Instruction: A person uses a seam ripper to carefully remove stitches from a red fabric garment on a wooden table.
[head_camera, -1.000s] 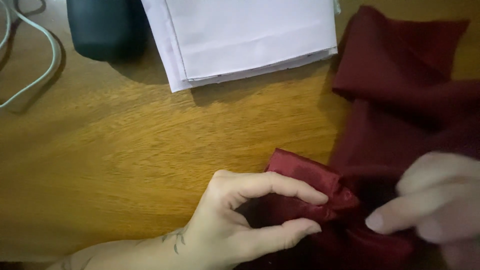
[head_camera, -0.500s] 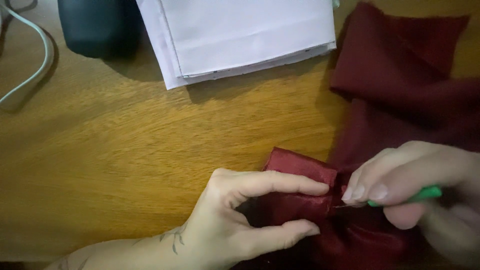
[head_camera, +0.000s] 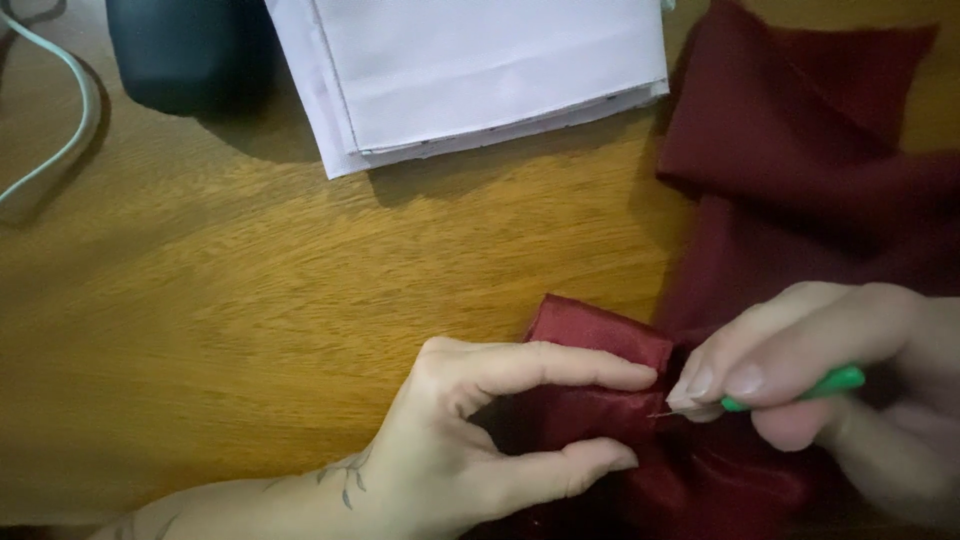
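A dark red fabric (head_camera: 810, 170) lies on the right part of a wooden table (head_camera: 300, 300), with a folded satin edge (head_camera: 600, 330) near the bottom centre. My left hand (head_camera: 480, 440) pinches that folded edge between forefinger and thumb. My right hand (head_camera: 830, 390) grips a small green-handled tool (head_camera: 800, 388), its thin metal tip (head_camera: 665, 412) touching the fold right beside my left fingertips. Most of the tool is hidden inside my fingers.
A folded stack of white fabric (head_camera: 480, 70) lies at the top centre. A dark rounded object (head_camera: 185, 50) stands at the top left, and a pale cable (head_camera: 60, 120) curves along the left edge.
My right hand has closed in on the fold from the right, bringing the green tool's tip to the fabric. My left hand keeps the same pinch.
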